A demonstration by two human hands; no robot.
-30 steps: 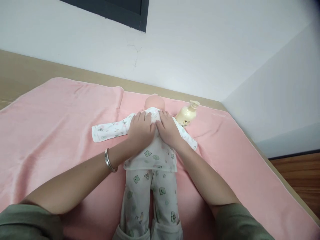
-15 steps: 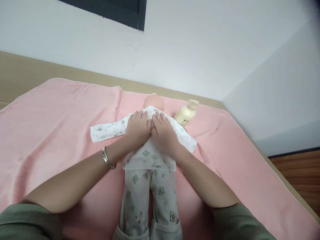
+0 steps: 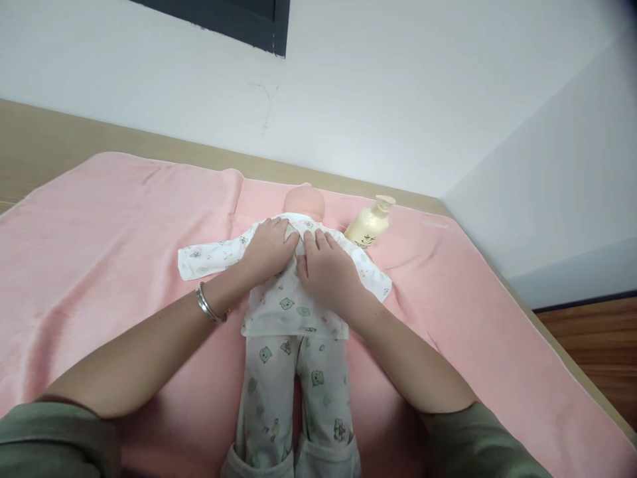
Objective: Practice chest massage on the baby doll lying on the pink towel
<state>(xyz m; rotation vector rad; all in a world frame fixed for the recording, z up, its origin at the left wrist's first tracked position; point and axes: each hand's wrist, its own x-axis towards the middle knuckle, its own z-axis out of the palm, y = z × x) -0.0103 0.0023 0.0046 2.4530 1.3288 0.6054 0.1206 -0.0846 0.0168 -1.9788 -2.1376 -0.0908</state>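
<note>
A baby doll in a white top with small animal prints lies stretched out, its bald head at the far end and its sleeves spread to both sides. Matching trousers with turned-up cuffs cover its legs, which point toward me. My left hand rests flat on the upper left of the torso, fingers extended. Beside it, my right hand lies with outstretched fingers on the upper right. Neither hand grasps anything. Which way the doll's face points I cannot tell.
A cream pump bottle stands tilted by the doll's right-hand sleeve. Under everything spreads a pink blanket with folds, on a wooden surface. A white wall rises behind it.
My hands have drawn slightly apart on the torso. The left has shifted a little to the left, and the right sits slightly lower. Cloth shows between the thumbs now.
</note>
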